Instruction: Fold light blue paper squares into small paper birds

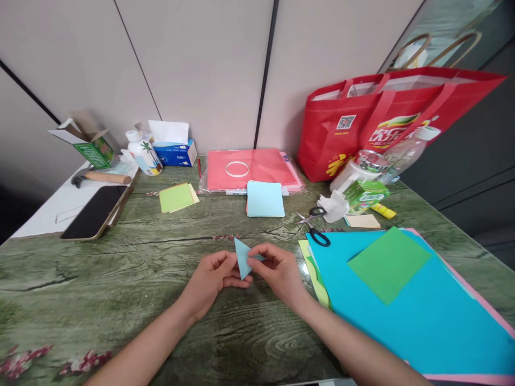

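A small light-blue folded paper (242, 257), triangular in shape, is held just above the green wood-grain table (120, 279) near its front middle. My left hand (213, 280) pinches its lower left side with curled fingers. My right hand (277, 271) grips the paper's right side with thumb and fingers closed on it. Both hands meet at the paper.
A stack of light-blue square sheets (265, 198) lies behind the hands. Large blue sheets with a green square (388, 262) lie at right, scissors (314, 225) beside them. Red paper with a white ring (237, 169), yellow-green notes (177, 197), a phone (94, 213) and a red bag (382, 118) stand around.
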Available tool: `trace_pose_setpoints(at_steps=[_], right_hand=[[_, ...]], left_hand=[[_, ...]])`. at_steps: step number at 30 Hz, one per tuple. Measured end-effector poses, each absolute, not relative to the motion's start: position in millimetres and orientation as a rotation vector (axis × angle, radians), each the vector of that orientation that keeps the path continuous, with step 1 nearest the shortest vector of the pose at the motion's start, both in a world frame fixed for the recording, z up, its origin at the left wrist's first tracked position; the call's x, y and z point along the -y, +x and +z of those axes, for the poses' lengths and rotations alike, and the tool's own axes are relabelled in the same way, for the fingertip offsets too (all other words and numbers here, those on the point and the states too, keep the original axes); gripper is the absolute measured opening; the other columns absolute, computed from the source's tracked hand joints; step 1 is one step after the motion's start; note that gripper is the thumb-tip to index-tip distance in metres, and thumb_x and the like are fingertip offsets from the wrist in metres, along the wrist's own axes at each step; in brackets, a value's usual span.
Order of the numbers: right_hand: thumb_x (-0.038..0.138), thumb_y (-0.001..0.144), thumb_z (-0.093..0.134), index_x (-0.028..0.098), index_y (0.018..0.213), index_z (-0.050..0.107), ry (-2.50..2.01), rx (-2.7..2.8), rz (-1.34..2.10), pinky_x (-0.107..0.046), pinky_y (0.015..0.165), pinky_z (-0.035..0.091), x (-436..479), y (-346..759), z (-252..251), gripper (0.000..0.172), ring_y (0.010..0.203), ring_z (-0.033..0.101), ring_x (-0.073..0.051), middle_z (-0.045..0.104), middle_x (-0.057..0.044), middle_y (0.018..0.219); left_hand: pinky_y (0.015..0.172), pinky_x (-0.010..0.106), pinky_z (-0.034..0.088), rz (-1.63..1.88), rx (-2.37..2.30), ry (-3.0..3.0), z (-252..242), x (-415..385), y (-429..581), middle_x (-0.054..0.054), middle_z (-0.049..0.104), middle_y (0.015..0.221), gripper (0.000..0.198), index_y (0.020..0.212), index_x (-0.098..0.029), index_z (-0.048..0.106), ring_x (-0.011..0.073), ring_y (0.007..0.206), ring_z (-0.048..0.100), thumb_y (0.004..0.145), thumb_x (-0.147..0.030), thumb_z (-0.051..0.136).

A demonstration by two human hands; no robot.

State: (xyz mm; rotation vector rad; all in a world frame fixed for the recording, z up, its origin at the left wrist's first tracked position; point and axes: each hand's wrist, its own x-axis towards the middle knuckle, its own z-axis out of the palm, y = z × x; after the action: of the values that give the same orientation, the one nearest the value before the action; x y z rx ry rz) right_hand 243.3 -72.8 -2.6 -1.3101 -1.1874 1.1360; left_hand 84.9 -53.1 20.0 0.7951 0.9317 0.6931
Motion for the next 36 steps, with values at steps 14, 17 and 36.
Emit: trace_pose_setpoints(at_steps=[14, 17, 36], right_hand=[[0.024, 0.069, 0.064, 0.019, 0.075, 0.06, -1.232, 1.157, 1.216, -0.021, 0.047, 0.045, 76.9, 236.0, -3.8, 0.009, 0.05, 0.055, -0.01, 0.059, 0.003, 0.061], [0.025, 0.069, 0.065, 0.018, 0.075, 0.059, -1.22, 1.136, 1.235, -0.021, 0.047, 0.045, 77.2, 235.2, -3.2, 0.01, 0.049, 0.056, -0.01, 0.059, 0.003, 0.059], [0.025, 0.066, 0.067, 0.018, 0.072, 0.061, -1.248, 1.036, 1.227, -0.02, 0.045, 0.045, 75.6, 235.8, 3.8, 0.011, 0.045, 0.057, -0.01, 0.059, 0.004, 0.056]], left_hand=[[0.056, 0.024, 0.052, 0.673, -0.92, 0.72, 12.0, 56.1, 88.5, 0.005, 0.068, 0.06, 0.036, 0.065, -0.01, 0.062, 0.0121, 0.053, 0.062, 0.056, -0.038, 0.083], [0.051, 0.021, 0.05, 0.678, -0.934, 0.711, 11.2, 56.6, 88.3, 0.005, 0.067, 0.057, 0.037, 0.061, -0.011, 0.06, 0.0121, 0.051, 0.061, 0.055, -0.038, 0.084], [0.039, 0.021, 0.048, 0.592, -0.921, 0.693, 11.4, 58.7, 90.8, 0.002, 0.063, 0.055, 0.043, 0.063, -0.011, 0.057, 0.012, 0.042, 0.059, 0.057, -0.046, 0.081]])
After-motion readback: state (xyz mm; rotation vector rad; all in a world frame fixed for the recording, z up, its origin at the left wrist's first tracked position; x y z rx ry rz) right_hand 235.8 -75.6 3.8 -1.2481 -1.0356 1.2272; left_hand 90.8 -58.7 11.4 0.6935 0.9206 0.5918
